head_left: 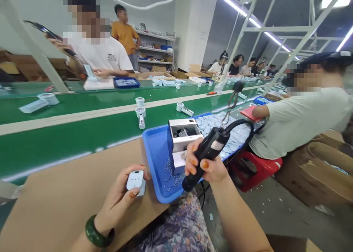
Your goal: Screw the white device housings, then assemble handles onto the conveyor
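Above cardboard bench [55, 211]; left hand [120, 197] holds white plastic housing [135, 180]; right hand [204, 167] grips black corded screwdriver [209, 149]

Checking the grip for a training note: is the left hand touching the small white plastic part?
Touching. The head view plainly shows the white plastic part held in the left hand, with the fingers and thumb against its edges.

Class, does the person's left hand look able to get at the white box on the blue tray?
Probably yes: the left hand is near the white box, with only the blue tray's rim and small loose bits between, though it holds a white plastic part.
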Tool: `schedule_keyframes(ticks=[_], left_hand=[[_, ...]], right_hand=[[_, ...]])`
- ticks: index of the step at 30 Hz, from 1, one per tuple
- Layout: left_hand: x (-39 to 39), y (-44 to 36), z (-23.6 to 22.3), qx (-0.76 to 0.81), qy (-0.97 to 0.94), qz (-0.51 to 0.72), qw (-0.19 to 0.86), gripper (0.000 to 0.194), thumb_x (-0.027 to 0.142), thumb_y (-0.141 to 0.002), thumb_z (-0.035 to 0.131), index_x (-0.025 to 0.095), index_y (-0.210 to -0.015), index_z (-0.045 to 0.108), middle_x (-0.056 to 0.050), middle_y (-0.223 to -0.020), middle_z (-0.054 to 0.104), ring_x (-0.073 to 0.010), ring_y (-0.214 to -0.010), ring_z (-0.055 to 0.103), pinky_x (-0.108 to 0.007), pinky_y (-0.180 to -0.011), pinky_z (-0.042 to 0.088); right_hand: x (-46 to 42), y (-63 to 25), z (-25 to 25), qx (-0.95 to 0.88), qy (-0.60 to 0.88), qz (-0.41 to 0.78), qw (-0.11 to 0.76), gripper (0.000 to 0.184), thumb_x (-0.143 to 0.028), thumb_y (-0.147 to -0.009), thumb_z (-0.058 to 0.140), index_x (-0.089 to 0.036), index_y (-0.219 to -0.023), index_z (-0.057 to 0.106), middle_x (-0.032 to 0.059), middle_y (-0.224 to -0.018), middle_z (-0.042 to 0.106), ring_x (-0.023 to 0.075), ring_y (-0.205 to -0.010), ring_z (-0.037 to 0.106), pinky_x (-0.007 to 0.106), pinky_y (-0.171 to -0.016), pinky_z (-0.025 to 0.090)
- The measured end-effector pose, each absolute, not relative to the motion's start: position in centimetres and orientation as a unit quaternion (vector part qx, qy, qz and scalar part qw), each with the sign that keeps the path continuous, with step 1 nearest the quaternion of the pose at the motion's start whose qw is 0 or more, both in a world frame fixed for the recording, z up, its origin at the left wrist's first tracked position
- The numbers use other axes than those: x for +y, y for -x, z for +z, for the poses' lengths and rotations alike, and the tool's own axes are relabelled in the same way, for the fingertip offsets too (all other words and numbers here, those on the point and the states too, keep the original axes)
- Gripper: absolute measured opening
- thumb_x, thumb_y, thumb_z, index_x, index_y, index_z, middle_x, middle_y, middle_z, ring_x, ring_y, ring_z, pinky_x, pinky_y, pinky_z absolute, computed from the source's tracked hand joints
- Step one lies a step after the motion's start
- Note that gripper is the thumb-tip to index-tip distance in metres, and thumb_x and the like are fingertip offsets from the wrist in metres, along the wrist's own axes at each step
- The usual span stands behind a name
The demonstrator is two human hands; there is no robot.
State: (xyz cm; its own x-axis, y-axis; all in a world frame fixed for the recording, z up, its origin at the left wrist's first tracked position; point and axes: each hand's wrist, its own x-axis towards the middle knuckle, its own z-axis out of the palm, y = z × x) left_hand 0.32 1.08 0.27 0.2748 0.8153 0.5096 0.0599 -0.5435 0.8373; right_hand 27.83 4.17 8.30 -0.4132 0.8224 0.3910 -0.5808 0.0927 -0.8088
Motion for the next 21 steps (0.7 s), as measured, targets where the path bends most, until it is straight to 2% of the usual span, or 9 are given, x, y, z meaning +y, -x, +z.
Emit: schedule_keyframes(ticks=[3, 8, 13, 16, 21], left_hand=[[1.2, -0.5, 0.6, 0.304, -0.718, 0.512, 0.359, 0.033, 0.048, -0.104, 0.050, 0.031, -0.133, 0.052, -0.005, -0.104, 0.066, -0.0219, -0.095, 0.065, -0.030, -0.079, 0.056], [1.0, -0.5, 1.2, 0.310, -0.727, 0.504, 0.349, 0.031, 0.046, -0.103, 0.053, 0.031, -0.129, 0.055, -0.006, -0.103, 0.068, -0.0241, -0.094, 0.067, -0.031, -0.074, 0.058], [0.8, -0.3, 1.0, 0.338, -0.694, 0.504, 0.388, 0.031, 0.047, -0.101, 0.054, 0.034, -0.129, 0.056, -0.006, -0.103, 0.067, -0.0277, -0.096, 0.064, -0.040, -0.079, 0.058], [0.7, -0.2, 0.8, 0.351, -0.689, 0.497, 0.394, 0.030, 0.048, -0.100, 0.055, 0.034, -0.128, 0.057, -0.006, -0.103, 0.066, -0.0282, -0.096, 0.063, -0.041, -0.078, 0.057], [0.6, -0.4, 1.2, 0.351, -0.687, 0.499, 0.395, 0.031, 0.050, -0.099, 0.057, 0.034, -0.126, 0.058, -0.007, -0.103, 0.066, -0.0290, -0.099, 0.062, -0.044, -0.084, 0.056]], right_hand=[[4.7, -29.2, 10.0, -0.483, 0.177, 0.593, 0.619, 0.033, -0.038, -0.080, 0.084, -0.025, -0.095, 0.057, -0.0085, -0.070, 0.056, 0.0046, -0.046, 0.049, 0.021, -0.052, 0.049], [6.1, -29.6, 12.1, -0.462, 0.234, 0.429, 0.740, 0.034, -0.040, -0.079, 0.083, -0.023, -0.092, 0.057, -0.0100, -0.060, 0.054, 0.0060, -0.044, 0.048, 0.021, -0.049, 0.045], [6.3, -28.9, 12.9, -0.527, 0.242, 0.374, 0.724, 0.028, -0.038, -0.085, 0.080, -0.024, -0.094, 0.058, -0.0110, -0.057, 0.053, 0.0072, -0.043, 0.050, 0.023, -0.048, 0.045], [6.2, -28.5, 12.6, -0.542, 0.237, 0.375, 0.713, 0.021, -0.034, -0.090, 0.076, -0.024, -0.096, 0.058, -0.0108, -0.058, 0.054, 0.0069, -0.045, 0.051, 0.023, -0.049, 0.043], [5.9, -27.6, 11.7, -0.554, 0.259, 0.376, 0.696, 0.020, -0.032, -0.089, 0.076, -0.023, -0.093, 0.058, -0.0101, -0.061, 0.050, 0.0065, -0.047, 0.049, 0.023, -0.049, 0.040]])
